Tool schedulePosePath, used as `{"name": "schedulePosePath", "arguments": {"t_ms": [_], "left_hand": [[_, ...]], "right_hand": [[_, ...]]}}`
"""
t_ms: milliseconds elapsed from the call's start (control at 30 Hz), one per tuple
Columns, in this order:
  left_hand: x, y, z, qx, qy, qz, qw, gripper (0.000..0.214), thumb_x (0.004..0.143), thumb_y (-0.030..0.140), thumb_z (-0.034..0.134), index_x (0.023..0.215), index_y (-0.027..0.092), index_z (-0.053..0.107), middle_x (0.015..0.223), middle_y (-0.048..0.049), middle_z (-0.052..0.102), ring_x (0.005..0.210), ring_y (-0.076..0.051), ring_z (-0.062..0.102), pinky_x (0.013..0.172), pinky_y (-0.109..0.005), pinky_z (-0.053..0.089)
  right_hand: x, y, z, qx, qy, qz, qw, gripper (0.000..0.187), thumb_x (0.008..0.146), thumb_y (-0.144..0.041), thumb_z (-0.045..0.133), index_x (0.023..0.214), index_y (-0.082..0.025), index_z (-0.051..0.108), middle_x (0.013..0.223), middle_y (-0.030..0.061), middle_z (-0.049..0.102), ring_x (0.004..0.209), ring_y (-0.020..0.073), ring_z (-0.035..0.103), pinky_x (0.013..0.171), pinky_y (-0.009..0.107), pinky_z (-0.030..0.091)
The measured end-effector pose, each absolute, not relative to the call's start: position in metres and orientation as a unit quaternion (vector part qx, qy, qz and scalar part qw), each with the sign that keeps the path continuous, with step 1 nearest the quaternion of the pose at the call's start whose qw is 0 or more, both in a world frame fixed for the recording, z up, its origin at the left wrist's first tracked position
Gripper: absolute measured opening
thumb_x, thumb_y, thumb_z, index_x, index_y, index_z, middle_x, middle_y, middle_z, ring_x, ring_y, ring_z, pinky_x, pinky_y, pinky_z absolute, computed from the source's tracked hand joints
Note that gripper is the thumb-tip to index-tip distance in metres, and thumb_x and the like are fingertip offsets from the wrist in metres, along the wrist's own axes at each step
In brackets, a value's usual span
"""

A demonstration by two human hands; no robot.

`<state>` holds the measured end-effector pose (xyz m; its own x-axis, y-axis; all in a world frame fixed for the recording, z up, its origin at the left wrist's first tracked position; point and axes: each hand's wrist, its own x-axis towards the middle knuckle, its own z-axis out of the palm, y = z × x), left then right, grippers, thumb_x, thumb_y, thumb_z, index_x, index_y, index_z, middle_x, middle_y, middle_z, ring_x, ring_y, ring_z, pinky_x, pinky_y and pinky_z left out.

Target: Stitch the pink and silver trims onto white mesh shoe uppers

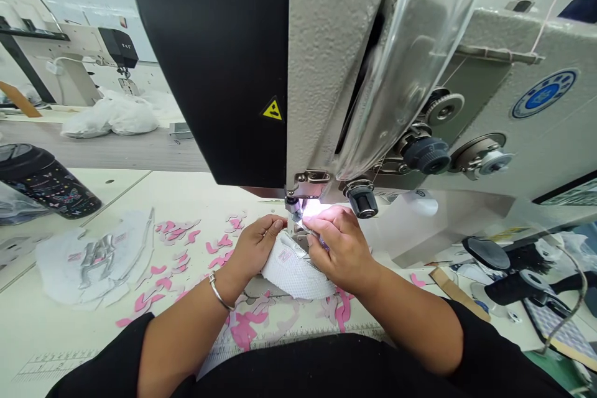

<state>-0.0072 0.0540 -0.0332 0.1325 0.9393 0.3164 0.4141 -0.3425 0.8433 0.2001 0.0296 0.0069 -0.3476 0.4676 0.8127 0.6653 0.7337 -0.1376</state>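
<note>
A white mesh shoe-upper piece (293, 268) with a pink letter patch lies under the needle of a grey sewing machine (336, 74). My left hand (255, 244) grips the piece's left edge, fingers curled over it, a silver bangle on the wrist. My right hand (339, 242) pinches the piece on its right side, close to the lit presser foot (298, 211). Both hands press the fabric against the machine bed. The needle itself is hidden behind the glare.
Pink cut shapes (177, 231) are scattered over the white table. A stack of white pieces with silver trim (93, 258) lies at left, a dark patterned bottle (46, 183) beyond it. Black tools and a cable (522, 273) sit at right. Another machine (93, 50) stands far left.
</note>
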Motion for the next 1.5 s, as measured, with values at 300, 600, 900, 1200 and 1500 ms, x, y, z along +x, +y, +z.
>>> {"name": "schedulePosePath", "arguments": {"t_ms": [300, 600, 900, 1200, 1500], "left_hand": [[-0.008, 0.056, -0.035, 0.660, 0.495, 0.442, 0.353, 0.034, 0.095, 0.049, 0.049, 0.086, 0.021, 0.066, 0.083, -0.0007, 0.066, 0.079, -0.018, 0.057, 0.071, -0.029, 0.044], [-0.043, 0.040, -0.009, 0.602, 0.398, 0.394, 0.569, 0.034, 0.087, 0.048, 0.063, 0.073, 0.018, 0.056, 0.063, 0.0036, 0.044, 0.056, -0.009, 0.039, 0.051, -0.023, 0.029], [-0.030, 0.018, 0.016, 0.536, 0.360, 0.432, 0.629, 0.020, 0.079, 0.030, 0.077, 0.089, 0.020, 0.064, 0.077, 0.0016, 0.059, 0.063, -0.010, 0.058, 0.056, -0.021, 0.047], [-0.002, 0.029, 0.015, 0.460, 0.364, 0.561, 0.584, 0.019, 0.073, 0.025, 0.081, 0.085, 0.018, 0.068, 0.084, 0.0005, 0.062, 0.070, -0.008, 0.058, 0.063, -0.019, 0.050], [-0.005, 0.034, 0.013, 0.432, 0.389, 0.568, 0.583, 0.023, 0.074, 0.032, 0.081, 0.085, 0.019, 0.067, 0.082, 0.0003, 0.061, 0.070, -0.009, 0.056, 0.059, -0.019, 0.046]], "right_hand": [[0.201, 0.030, 0.006, -0.362, -0.816, -0.080, 0.444, 0.026, 0.087, -0.018, 0.056, 0.110, -0.019, 0.068, 0.096, 0.0091, 0.065, 0.098, 0.0247, 0.059, 0.090, 0.045, 0.052], [0.209, 0.030, 0.011, -0.403, -0.814, -0.022, 0.418, 0.027, 0.089, -0.020, 0.056, 0.113, -0.022, 0.069, 0.102, 0.0092, 0.064, 0.101, 0.0245, 0.060, 0.094, 0.043, 0.051], [0.237, 0.043, 0.021, -0.442, -0.797, -0.041, 0.410, 0.025, 0.093, -0.026, 0.057, 0.114, -0.027, 0.070, 0.106, 0.0044, 0.068, 0.101, 0.0232, 0.060, 0.094, 0.041, 0.049], [0.228, 0.006, 0.011, -0.331, -0.823, -0.095, 0.453, 0.025, 0.091, -0.021, 0.059, 0.115, -0.025, 0.065, 0.115, 0.0067, 0.063, 0.111, 0.0224, 0.057, 0.101, 0.045, 0.045], [0.240, -0.012, -0.045, -0.295, -0.825, -0.021, 0.482, 0.030, 0.087, -0.010, 0.054, 0.111, -0.025, 0.064, 0.096, 0.0046, 0.067, 0.092, 0.0204, 0.062, 0.087, 0.045, 0.051]]}}
